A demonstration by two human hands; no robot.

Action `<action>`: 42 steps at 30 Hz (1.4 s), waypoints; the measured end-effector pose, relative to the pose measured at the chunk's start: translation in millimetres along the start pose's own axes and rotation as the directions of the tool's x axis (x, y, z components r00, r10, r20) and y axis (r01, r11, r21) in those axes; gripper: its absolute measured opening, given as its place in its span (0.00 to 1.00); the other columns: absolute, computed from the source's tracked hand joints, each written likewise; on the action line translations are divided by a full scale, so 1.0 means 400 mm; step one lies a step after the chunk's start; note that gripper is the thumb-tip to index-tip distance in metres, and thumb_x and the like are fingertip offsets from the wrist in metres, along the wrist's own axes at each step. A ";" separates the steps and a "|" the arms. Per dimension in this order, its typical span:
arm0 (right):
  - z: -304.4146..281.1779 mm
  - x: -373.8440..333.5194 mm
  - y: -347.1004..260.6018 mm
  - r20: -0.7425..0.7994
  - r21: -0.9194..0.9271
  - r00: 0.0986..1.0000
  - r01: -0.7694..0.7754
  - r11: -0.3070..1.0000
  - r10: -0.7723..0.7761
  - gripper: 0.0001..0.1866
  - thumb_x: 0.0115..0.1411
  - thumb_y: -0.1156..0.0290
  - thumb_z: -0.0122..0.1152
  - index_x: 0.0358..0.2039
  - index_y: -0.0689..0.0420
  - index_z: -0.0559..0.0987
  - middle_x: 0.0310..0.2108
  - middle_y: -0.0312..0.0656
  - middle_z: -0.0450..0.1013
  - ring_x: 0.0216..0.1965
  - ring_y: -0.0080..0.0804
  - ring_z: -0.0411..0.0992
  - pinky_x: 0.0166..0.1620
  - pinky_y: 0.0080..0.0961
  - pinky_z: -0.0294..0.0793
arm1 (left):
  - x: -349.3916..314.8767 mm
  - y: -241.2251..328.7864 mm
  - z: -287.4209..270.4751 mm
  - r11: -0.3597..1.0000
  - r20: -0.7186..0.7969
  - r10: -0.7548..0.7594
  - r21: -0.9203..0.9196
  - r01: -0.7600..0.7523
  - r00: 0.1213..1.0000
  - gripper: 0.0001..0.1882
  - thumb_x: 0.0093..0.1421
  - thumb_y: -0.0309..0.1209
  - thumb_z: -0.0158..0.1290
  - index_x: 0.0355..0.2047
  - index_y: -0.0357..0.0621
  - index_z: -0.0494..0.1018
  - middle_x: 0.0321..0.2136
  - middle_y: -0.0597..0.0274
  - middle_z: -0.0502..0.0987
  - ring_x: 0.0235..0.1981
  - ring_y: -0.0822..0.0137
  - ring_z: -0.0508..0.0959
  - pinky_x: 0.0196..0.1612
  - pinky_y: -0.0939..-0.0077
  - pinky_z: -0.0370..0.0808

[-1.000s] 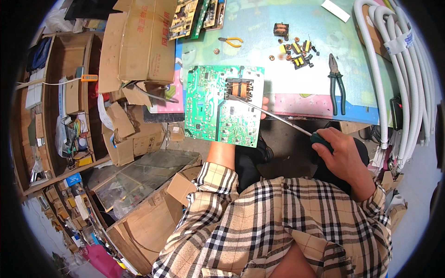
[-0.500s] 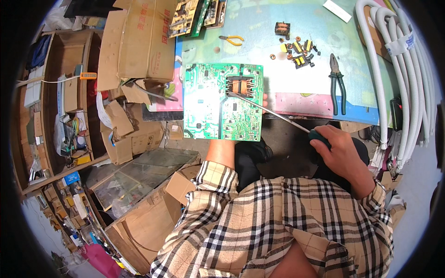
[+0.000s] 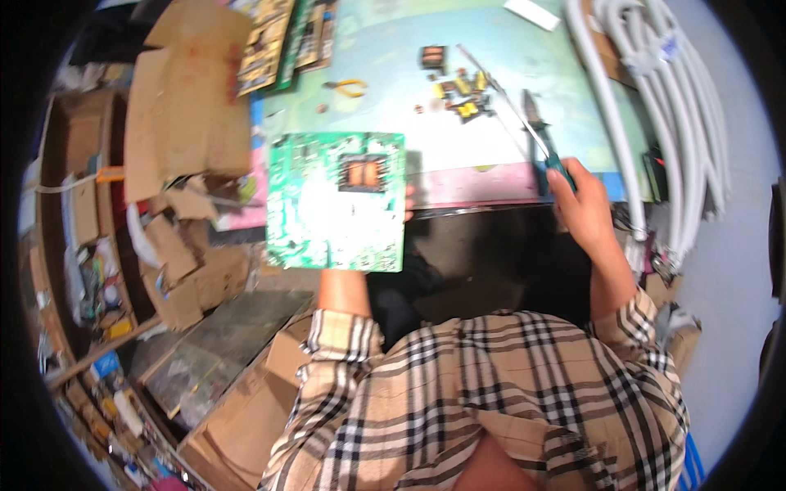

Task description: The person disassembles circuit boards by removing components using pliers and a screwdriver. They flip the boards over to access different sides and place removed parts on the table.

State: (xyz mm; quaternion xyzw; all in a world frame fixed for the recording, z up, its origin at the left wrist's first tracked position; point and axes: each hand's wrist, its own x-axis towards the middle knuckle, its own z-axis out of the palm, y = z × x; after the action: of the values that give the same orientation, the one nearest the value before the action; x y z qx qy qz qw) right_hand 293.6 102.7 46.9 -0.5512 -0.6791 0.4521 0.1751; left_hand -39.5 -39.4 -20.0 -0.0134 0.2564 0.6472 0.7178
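Two hands are at work, each with something in it. The left hand (image 3: 409,203) carries a green board (image 3: 299,209) from beneath; only fingertips show, curled against its right edge, and the rest is hidden, so I cannot tell how far that palm is spread. The board faces up, with a dark-framed copper coil (image 3: 363,173) in its upper right part and glare over its middle. The right hand (image 3: 585,204) is closed around the green handle of a screwdriver (image 3: 552,157), whose shaft slants up and left, its tip well apart from the board.

In view, the board overlaps the front edge of the bench (image 3: 377,114), its lower part over the wearer's lap. Open room runs across the bench between the board and the pliers (image 3: 530,105), which the screwdriver partly covers. Loose parts (image 3: 467,108) sit left of the shaft; small yellow-handled cutters (image 3: 350,87) lie beyond the board. A carton (image 3: 196,123) bounds the left side, pale hoses (image 3: 606,123) the right.
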 end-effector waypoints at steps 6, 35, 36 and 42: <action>-0.060 0.141 0.235 -0.348 -0.174 0.936 -0.123 0.977 0.056 0.19 0.59 0.60 0.56 0.41 0.65 0.75 0.30 0.60 0.75 0.37 0.58 0.74 0.42 0.43 0.71 | 0.027 0.023 0.081 0.976 0.040 -0.217 -0.022 0.218 0.975 0.48 0.60 0.65 0.32 0.62 0.31 0.57 0.52 0.19 0.63 0.46 0.27 0.72 0.47 0.39 0.75; -0.025 0.182 0.348 -0.130 -0.433 0.981 -0.186 0.882 0.143 0.22 0.49 0.59 0.67 0.35 0.64 0.73 0.31 0.55 0.75 0.36 0.52 0.74 0.41 0.38 0.72 | -0.316 0.331 -0.152 0.860 0.218 0.490 0.039 -0.510 0.844 0.32 0.64 0.44 0.46 0.56 0.25 0.58 0.49 0.43 0.68 0.49 0.52 0.70 0.56 0.64 0.71; -0.026 0.184 0.356 -0.131 -0.427 0.979 -0.195 0.883 0.153 0.22 0.49 0.59 0.68 0.35 0.64 0.73 0.31 0.54 0.75 0.35 0.51 0.74 0.40 0.38 0.72 | -0.316 0.319 -0.143 0.842 0.195 0.524 0.026 -0.538 0.829 0.32 0.64 0.44 0.46 0.56 0.25 0.58 0.49 0.43 0.68 0.49 0.52 0.70 0.56 0.64 0.71; -0.020 0.181 0.342 -0.149 -0.432 0.980 -0.183 0.883 0.130 0.22 0.48 0.60 0.69 0.33 0.63 0.72 0.28 0.52 0.74 0.33 0.49 0.74 0.39 0.37 0.71 | -0.309 0.302 -0.111 0.839 0.289 0.527 -0.023 -0.544 0.799 0.31 0.64 0.45 0.45 0.58 0.32 0.60 0.52 0.42 0.67 0.51 0.50 0.70 0.57 0.60 0.70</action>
State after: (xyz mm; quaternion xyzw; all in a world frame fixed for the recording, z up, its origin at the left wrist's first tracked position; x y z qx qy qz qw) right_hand 356.3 169.5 -78.3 -0.6550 -0.7059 0.2654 0.0468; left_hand -172.1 -149.3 27.0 0.1745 0.1636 0.8104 0.5349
